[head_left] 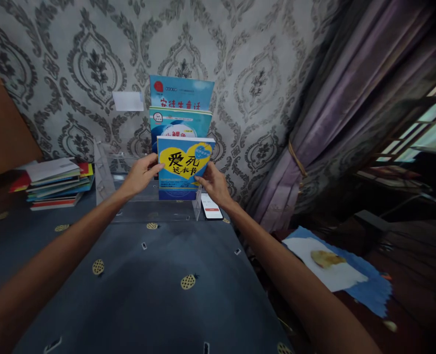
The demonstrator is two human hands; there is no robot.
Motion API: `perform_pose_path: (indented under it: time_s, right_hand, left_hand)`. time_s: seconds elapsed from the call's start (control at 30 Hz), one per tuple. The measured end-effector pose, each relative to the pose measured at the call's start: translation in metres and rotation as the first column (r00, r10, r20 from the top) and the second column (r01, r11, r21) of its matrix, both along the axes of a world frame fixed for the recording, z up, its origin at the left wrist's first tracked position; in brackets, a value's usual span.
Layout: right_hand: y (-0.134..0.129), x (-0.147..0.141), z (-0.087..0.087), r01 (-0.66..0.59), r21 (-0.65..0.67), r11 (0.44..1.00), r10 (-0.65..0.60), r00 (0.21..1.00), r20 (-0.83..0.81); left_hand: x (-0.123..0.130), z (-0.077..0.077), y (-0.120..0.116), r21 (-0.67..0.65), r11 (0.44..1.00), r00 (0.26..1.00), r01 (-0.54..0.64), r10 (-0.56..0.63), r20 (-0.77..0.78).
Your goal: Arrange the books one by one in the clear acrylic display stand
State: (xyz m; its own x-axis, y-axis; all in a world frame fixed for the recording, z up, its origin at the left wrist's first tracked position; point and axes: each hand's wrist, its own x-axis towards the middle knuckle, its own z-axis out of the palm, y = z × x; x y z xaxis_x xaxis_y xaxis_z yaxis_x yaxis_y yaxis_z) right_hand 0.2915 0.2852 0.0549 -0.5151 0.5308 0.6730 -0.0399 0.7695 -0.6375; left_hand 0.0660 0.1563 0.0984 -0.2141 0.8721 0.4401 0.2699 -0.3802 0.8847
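Observation:
A blue book with a yellow heart (184, 183) on its cover stands upright between my two hands. My left hand (143, 173) grips its left edge, thumb on the front cover. On the opposite edge my right hand (213, 184) is closed, its thumb also on the cover. Directly behind stands a teal book (181, 117), and a taller light-blue book (183, 88) rises at the back. These stand at the right part of a clear acrylic rack (137, 212), whose lower portion is partly hidden by the front book and my left hand.
A lit phone (211, 207) lies just right of the rack. Left of it is a stack of books (57, 183), with a brown box (6, 128) behind. A patterned dark cloth (147, 290) covers the table. A purple curtain (314, 113) hangs at right, above a blue cloth (373, 290).

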Motion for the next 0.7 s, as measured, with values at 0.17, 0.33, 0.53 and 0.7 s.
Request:
perform_pose_path:
  time_s: [0.17, 0.33, 0.53, 0.7]
  right_hand:
    - [0.003, 0.000, -0.005, 0.023, 0.005, 1.000, -0.023, 1.000, 0.016]
    - [0.009, 0.000, -0.012, 0.126, 0.109, 0.986, -0.128, 0.992, 0.010]
    - [0.014, -0.001, -0.021, 0.226, 0.192, 0.955, -0.240, 0.969, 0.052]
    - [0.009, 0.000, -0.027, 0.261, 0.157, 0.952, -0.270, 0.962, 0.038]
  left_hand:
    - [0.001, -0.005, -0.001, 0.086, 0.994, 0.977, -0.063, 0.079, -0.199]
    - [0.003, -0.009, -0.003, 0.161, 0.964, 0.868, -0.210, 0.260, -0.424]
    - [0.007, -0.015, -0.003, 0.257, 0.893, 0.591, -0.370, 0.439, -0.677]
    - [0.005, -0.022, -0.001, 0.221, 0.866, 0.524, -0.448, 0.455, -0.720]
